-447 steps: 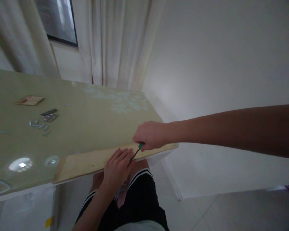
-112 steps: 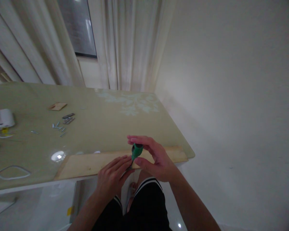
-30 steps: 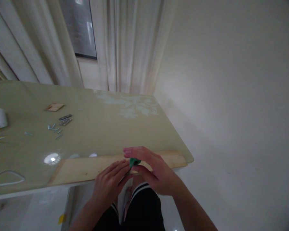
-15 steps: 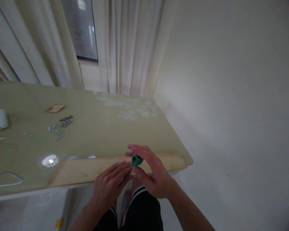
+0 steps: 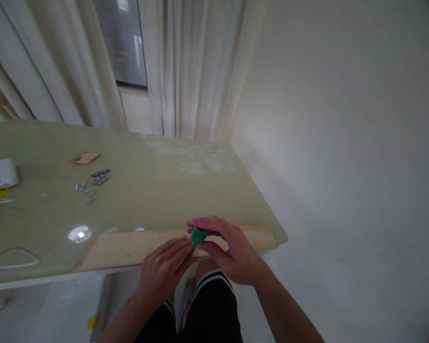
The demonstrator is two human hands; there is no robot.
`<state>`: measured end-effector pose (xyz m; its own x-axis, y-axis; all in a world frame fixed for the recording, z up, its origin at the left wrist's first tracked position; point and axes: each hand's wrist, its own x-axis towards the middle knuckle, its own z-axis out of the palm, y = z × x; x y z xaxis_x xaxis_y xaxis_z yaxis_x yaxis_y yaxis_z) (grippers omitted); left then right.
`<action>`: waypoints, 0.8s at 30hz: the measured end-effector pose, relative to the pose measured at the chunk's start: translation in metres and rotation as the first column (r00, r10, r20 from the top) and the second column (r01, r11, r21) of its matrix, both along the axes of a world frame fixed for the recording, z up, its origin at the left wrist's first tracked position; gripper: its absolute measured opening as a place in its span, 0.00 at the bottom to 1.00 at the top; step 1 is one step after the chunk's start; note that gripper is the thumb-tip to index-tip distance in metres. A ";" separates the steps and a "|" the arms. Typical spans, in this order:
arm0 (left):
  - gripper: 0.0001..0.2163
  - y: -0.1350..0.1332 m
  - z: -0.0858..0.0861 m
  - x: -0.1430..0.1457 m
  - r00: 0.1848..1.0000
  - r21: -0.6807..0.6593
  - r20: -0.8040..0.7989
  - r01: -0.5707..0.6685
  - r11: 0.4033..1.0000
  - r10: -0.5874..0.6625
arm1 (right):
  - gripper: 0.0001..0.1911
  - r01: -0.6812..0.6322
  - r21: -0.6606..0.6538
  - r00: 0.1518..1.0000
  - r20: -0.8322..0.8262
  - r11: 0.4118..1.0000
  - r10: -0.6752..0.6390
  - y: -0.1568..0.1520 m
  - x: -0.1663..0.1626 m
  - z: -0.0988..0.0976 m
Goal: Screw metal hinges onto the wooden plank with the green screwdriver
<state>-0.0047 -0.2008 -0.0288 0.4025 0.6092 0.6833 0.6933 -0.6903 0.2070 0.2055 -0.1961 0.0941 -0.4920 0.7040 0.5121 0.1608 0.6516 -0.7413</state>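
My right hand [image 5: 229,245] has its thumb and fingers curled round the green handle of a screwdriver [image 5: 199,236], seen nearly end-on from above. The shaft points down toward the front edge of a long, pale wooden board [image 5: 117,247]. My left hand [image 5: 168,262] presses on that board just left of the screwdriver, fingers stretched over the top and thumb by the front edge. Whatever sits under the screwdriver's tip is hidden by my left fingers.
On the glossy greenish table [image 5: 146,190] lie several screws [image 5: 86,189], some metal hinges [image 5: 100,177], and a small wooden piece [image 5: 85,158]. A white device [image 5: 2,174] stands at far left, near a white loop [image 5: 14,258]. The wall [image 5: 343,166] rises on the right.
The green handle has turned and tilted in my right hand, its dark end no longer showing. My left hand stays on the board. The whole view has shifted slightly.
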 end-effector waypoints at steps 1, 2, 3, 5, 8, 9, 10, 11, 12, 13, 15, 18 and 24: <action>0.14 0.000 -0.001 0.000 1.000 -0.003 -0.003 0.001 1.000 -0.001 | 0.26 0.043 0.014 0.998 -0.036 0.999 -0.042 0.001 0.001 -0.002; 0.14 0.000 -0.002 -0.001 1.000 -0.003 -0.005 0.000 1.000 0.000 | 0.26 0.095 0.047 0.993 -0.079 0.994 -0.091 0.002 0.000 -0.006; 0.14 0.000 -0.003 -0.001 1.000 -0.002 -0.005 -0.001 1.000 0.001 | 0.26 0.147 0.086 0.984 -0.116 0.985 -0.136 0.003 -0.001 -0.010; 0.14 0.000 -0.004 0.000 1.000 0.000 -0.002 -0.006 1.000 0.006 | 0.28 0.221 0.157 0.968 -0.153 0.963 -0.197 0.004 -0.004 -0.015; 0.14 -0.001 -0.002 0.001 1.000 -0.004 0.008 -0.017 1.000 0.017 | 0.28 0.218 0.190 0.972 -0.132 0.957 -0.195 0.003 -0.005 -0.010; 0.14 -0.001 -0.001 0.001 1.000 -0.005 0.009 -0.020 1.000 0.020 | 0.27 0.174 0.172 0.982 -0.105 0.970 -0.158 0.002 -0.005 -0.005; 0.15 -0.001 0.000 0.001 1.000 -0.002 0.008 -0.022 1.000 0.022 | 0.26 0.115 0.140 0.992 -0.077 0.983 -0.105 0.001 -0.004 -0.001; 0.16 -0.001 0.001 0.001 1.000 0.003 0.007 -0.021 1.000 0.021 | 0.25 0.052 0.102 0.997 -0.058 0.993 -0.046 0.001 -0.003 0.003; 0.17 -0.001 0.002 0.001 1.000 0.004 0.005 -0.018 1.000 0.018 | 0.24 0.006 0.070 0.998 -0.055 0.998 -0.002 0.000 -0.002 0.005; 0.17 -0.001 0.003 0.001 1.000 0.001 0.003 -0.012 1.000 0.012 | 0.24 -0.011 0.052 0.998 -0.066 0.999 0.015 0.000 -0.002 0.005; 0.15 -0.001 0.003 0.001 1.000 -0.015 0.000 -0.001 1.000 0.001 | 0.24 0.051 0.076 0.991 -0.123 0.996 -0.042 0.001 -0.004 0.000; 0.14 -0.001 0.002 0.001 1.000 -0.017 0.005 -0.002 1.000 0.002 | 0.27 0.259 0.195 0.944 -0.259 0.946 -0.205 0.003 -0.009 -0.016; 0.16 -0.002 0.005 0.003 0.999 -0.011 0.032 -0.024 1.000 0.025 | 0.29 0.256 0.269 0.960 -0.179 0.928 -0.213 -0.006 -0.010 -0.013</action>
